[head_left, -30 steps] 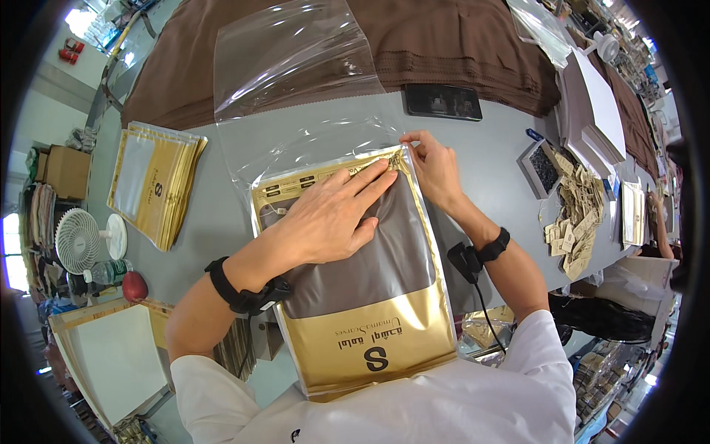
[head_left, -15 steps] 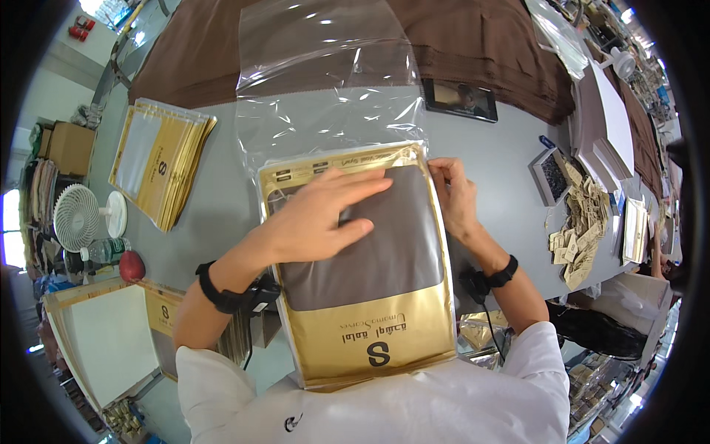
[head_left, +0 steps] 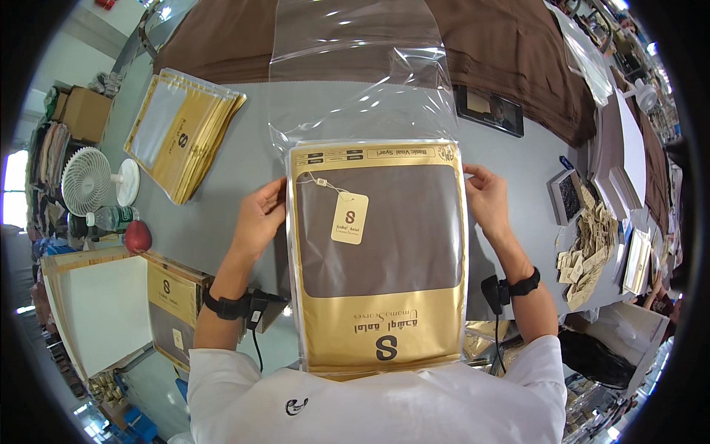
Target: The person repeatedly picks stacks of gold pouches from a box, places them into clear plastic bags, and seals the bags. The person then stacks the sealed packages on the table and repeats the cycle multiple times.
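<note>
A gold garment pouch with a brown window lies flat in front of me inside a clear plastic bag, whose long loose end spreads away over the table. Its thick edges suggest several pouches stacked together. A cream hang tag on a thin string shows at the upper left of the window. At the pouch's left edge, my left hand is closed, fingertips against the side. My right hand pinches the right edge near the upper corner. Fingertips of both hands are partly hidden by the edges.
Brown cloth covers the far table, with a phone before it. A stack of gold pouches lies left, near a white fan. Many tags lie right, beside a small box. A carton stands lower left.
My left hand has moved off the pouch's face to its left edge, uncovering the hang tag. My right hand stays at the right edge. The view has shifted slightly.
</note>
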Motion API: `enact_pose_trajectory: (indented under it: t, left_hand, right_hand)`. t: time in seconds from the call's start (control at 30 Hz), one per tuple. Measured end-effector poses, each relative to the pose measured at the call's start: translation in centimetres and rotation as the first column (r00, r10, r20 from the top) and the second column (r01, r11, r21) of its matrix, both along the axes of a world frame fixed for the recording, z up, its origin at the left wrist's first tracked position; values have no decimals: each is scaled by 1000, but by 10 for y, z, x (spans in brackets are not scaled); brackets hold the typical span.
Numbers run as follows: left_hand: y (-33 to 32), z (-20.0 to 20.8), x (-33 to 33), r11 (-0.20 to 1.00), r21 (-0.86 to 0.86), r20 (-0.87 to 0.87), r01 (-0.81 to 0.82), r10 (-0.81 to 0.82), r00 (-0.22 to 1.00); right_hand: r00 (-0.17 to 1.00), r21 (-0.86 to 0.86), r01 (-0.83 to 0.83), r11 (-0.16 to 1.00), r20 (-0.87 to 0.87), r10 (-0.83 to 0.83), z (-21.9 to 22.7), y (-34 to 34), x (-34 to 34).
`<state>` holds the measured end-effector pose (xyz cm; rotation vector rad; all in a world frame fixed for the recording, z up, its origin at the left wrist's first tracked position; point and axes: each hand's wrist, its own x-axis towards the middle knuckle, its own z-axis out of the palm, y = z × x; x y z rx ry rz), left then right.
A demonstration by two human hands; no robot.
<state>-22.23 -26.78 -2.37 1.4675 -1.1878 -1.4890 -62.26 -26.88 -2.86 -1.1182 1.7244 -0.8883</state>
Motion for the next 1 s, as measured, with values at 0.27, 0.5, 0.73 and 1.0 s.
enact_pose_trajectory:
  t: [0.27, 0.5, 0.73, 1.0]
  left_hand:
    - [1, -25, -3, 980, -195, 372, -27, 100, 923]
    - [35, -25, -3, 960, -271, 371, -65, 167, 914]
    - [33, -18, -3, 984, -104, 133, -148, 161, 978]
    - [15, 8, -19, 999, -17, 153, -42, 44, 987]
  right_hand:
    - [999, 4, -37, 999, -19, 37, 10, 2, -1]
    - [888, -84, -265, 961, -410, 209, 25, 52, -9]
    - [992, -161, -79, 984, -115, 60, 19, 29, 4]
    - [941, 171, 0, 985, 333, -57, 24, -3, 6]
